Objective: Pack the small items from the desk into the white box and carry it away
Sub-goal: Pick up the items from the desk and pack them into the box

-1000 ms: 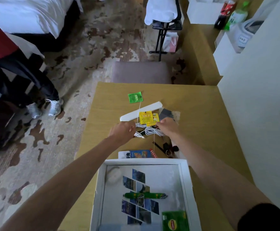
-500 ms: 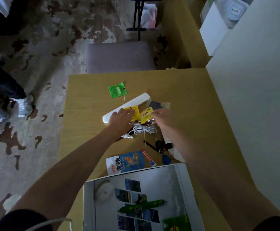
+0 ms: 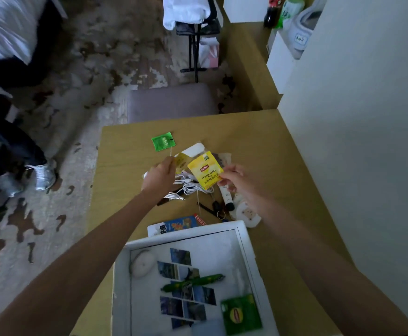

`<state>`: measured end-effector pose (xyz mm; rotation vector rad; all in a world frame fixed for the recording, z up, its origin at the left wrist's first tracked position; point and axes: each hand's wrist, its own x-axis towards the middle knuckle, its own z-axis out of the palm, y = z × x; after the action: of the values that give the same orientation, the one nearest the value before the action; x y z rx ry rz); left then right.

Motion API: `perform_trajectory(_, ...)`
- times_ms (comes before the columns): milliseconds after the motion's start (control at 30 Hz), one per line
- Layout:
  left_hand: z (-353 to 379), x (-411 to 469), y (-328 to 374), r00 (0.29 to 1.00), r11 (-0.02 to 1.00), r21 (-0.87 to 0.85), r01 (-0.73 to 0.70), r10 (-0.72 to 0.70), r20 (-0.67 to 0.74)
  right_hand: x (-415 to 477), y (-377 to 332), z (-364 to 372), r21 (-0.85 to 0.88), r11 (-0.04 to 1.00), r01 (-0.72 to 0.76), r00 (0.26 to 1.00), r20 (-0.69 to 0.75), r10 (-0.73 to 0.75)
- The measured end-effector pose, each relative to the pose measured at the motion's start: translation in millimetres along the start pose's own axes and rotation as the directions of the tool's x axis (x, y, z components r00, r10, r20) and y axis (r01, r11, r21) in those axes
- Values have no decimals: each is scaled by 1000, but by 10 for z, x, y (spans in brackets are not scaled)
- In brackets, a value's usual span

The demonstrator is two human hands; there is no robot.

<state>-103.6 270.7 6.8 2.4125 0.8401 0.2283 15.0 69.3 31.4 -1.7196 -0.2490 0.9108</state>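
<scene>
Above a wooden counter [image 3: 258, 151], the right hand [image 3: 234, 178] pinches a yellow Lipton tea bag packet [image 3: 205, 172] by its corner. The left hand [image 3: 159, 178] is closed on a thin string below a green tea tag [image 3: 163, 141]. A tangled white cable [image 3: 188, 187] lies beneath them. The open white box [image 3: 243, 236] sits nearest the viewer, holding photo cards [image 3: 186, 297] and a green packet [image 3: 241, 314].

The bottom edge cuts off my white cardboard box [image 3: 245, 235]. My left hand [image 3: 159, 177] hides part of the white cable [image 3: 193, 187].
</scene>
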Motion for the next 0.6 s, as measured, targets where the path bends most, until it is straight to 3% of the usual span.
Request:
perform_trajectory(67, -137, -209, 157, 989, 922, -359, 147, -143, 38, -135, -12, -15, 9, 999, 32, 999, 22, -32)
perform_trajectory(133, -246, -510, 294, 960, 696, -664, 274, -239, 145, -278, -27, 3, 20, 998, 59, 998, 25, -60)
perform_trajectory(167, -295, -676, 350, 948, 602, -737, 309, -253, 191, -346, -30, 24, 23, 997, 69, 997, 25, -70)
perform_trajectory(233, -370, -1011, 423, 938, 524, -781, 340, -249, 241, -499, -22, 71, 16, 995, 95, 995, 24, -96)
perform_trajectory(367, -457, -1523, 450, 941, 470, -817, 334, -224, 255, -782, 9, 152, -39, 984, 175, 982, 76, -172)
perform_trajectory(600, -500, -1986, 423, 941, 525, -783, 333, -131, 311, -1160, 160, 240, -222, 922, 318, 945, 156, -288)
